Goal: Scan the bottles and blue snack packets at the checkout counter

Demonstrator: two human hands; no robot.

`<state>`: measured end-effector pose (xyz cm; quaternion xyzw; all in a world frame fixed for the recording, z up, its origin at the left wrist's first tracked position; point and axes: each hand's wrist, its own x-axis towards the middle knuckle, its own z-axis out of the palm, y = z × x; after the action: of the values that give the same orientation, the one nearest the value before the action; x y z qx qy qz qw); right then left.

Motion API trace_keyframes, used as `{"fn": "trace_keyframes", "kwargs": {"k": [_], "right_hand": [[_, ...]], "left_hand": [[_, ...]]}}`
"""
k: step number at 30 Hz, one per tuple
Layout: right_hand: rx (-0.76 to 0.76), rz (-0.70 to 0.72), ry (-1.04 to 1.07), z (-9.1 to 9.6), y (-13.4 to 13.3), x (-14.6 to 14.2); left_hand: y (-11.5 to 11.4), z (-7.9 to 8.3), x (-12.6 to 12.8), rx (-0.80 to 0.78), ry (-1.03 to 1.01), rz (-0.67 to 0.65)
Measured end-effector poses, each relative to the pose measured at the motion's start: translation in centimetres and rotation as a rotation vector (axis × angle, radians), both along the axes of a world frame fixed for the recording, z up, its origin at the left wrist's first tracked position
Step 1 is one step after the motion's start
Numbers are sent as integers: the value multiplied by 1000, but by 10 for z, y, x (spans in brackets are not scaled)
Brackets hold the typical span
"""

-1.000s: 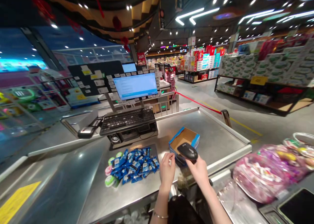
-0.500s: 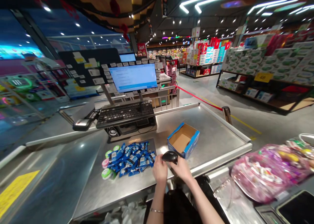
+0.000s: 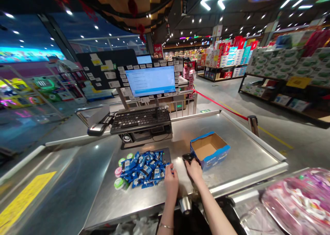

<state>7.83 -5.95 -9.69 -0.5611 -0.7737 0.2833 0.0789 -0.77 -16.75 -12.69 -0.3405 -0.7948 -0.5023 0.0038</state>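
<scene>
A pile of blue snack packets (image 3: 144,166) lies on the steel checkout counter (image 3: 232,142), with a few small round tubs (image 3: 119,183) at its left edge. My left hand (image 3: 171,179) rests at the pile's right edge, fingers curled against the packets. My right hand (image 3: 194,169) is closed on a black handheld scanner (image 3: 187,157), low over the counter. Just right of it stands an open blue cardboard box (image 3: 209,149), empty inside.
A keyboard (image 3: 141,119) and lit screen (image 3: 151,80) stand behind the pile, a card terminal (image 3: 97,128) to their left. Pink plastic bags of goods (image 3: 301,200) lie at the lower right. A red barrier tape (image 3: 221,106) and store shelves (image 3: 283,77) lie beyond.
My right hand has brought the scanner down from beside the box to near the counter. My left hand has moved left to the edge of the packet pile.
</scene>
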Motion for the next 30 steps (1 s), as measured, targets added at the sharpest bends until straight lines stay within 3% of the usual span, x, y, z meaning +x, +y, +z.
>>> {"fn": "trace_keyframes", "kwargs": {"k": [6, 10, 15, 17, 19, 22, 26, 30], "right_hand": [[-4, -19, -42, -1, 11, 2], [5, -3, -60, 12, 12, 14], [104, 39, 33, 60, -2, 44], [282, 97, 304, 87, -19, 53], [457, 202, 620, 114, -41, 58], [560, 447, 689, 137, -73, 54], [514, 666, 523, 132, -92, 38], [502, 682, 510, 118, -93, 28]], "left_hand": [[3, 4, 2, 21, -89, -53], [-4, 11, 2, 45, -107, -86], [-19, 22, -6, 68, -96, -85], [-24, 25, -10, 64, -99, -69], [-29, 28, -11, 60, -101, -62], [-37, 36, -7, 65, -97, -70], [-47, 46, -1, 88, -101, -74], [-55, 48, -5, 73, -107, -85]]}}
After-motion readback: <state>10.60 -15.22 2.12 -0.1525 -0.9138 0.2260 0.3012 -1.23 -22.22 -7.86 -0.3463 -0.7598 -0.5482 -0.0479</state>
